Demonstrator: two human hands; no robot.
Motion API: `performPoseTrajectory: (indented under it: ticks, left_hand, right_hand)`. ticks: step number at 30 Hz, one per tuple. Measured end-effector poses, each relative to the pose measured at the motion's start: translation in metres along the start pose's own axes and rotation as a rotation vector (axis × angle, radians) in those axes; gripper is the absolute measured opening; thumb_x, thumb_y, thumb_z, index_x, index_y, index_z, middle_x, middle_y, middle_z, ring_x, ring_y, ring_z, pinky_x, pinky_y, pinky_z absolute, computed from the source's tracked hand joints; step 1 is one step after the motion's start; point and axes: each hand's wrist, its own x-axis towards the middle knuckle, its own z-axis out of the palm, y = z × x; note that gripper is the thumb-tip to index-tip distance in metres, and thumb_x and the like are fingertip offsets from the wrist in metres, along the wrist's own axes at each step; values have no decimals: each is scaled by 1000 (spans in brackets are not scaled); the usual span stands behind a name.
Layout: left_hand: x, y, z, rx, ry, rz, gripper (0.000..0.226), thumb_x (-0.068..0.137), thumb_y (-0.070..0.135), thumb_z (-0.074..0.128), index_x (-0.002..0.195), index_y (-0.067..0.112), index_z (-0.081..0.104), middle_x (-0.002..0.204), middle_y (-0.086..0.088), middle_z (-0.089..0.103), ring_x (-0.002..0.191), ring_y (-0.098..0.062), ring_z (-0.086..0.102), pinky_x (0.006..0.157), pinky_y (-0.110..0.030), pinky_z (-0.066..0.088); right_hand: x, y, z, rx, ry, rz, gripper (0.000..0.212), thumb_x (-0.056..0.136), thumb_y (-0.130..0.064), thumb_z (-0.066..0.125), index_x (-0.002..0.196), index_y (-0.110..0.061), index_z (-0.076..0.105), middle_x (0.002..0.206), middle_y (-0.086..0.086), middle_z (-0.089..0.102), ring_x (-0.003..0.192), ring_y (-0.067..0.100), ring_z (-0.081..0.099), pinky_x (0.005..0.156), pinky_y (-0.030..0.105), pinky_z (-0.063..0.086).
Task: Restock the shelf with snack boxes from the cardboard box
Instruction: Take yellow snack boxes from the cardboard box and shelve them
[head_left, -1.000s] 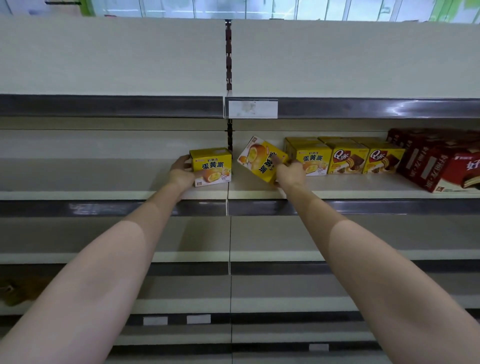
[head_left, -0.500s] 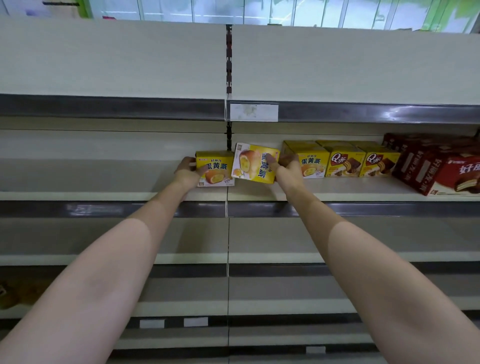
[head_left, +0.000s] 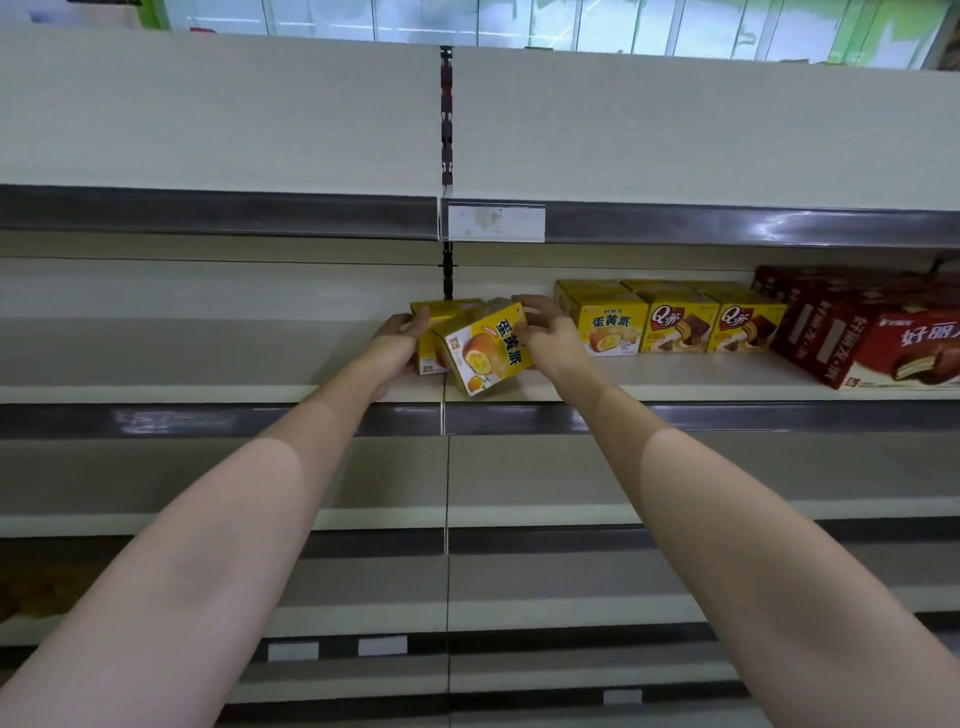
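the tilted yellow cardboard egg-yolk-pie box (head_left: 485, 349) sits at frame centre on the cream shelf board (head_left: 675, 387), pinched at its top corner by my right hand (head_left: 545, 332). my left hand (head_left: 402, 338) curls round a second yellow box (head_left: 441, 312) behind it. i should turn the tilted box upright, label forward, and slide it right against the row of yellow boxes (head_left: 670, 322).

Blank price label (head_left: 496, 223) on upper shelf rail.

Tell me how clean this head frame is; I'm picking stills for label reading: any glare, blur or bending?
Head view: glare streaks the upper shelf's metal price rail; wide-angle bending tilts the red boxes at the right edge; the tilted yellow box between left hand and right hand reads sharply; lower shelves sit dim.
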Motion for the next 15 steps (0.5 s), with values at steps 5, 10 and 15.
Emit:
performPoseTrajectory:
  ticks: [5,10,15]
  left_hand:
    - [-7,3,6,60,-152,-12,92,59,78,74,133,31,47,126,3,65,116,-20,60,101,-42,47]
    - [-13,11,11,171,-154,-19,108,56,81,73,142,26,40,138,2,57,130,-24,51,109,-40,38]
    - [-27,25,23,489,60,-26,86,80,75,55,133,9,45,133,-10,52,123,-27,51,92,-34,38]
  right_hand:
    - [6,1,3,-13,38,129,48,91,-54,62,116,-14,55,106,1,64,98,18,61,86,33,48]
    - [11,4,1,15,56,157,37,92,-44,65,110,-12,59,104,6,67,97,23,65,92,42,53]
    - [8,13,2,67,123,155,26,96,-36,62,107,-13,61,100,5,68,97,23,64,91,41,53]
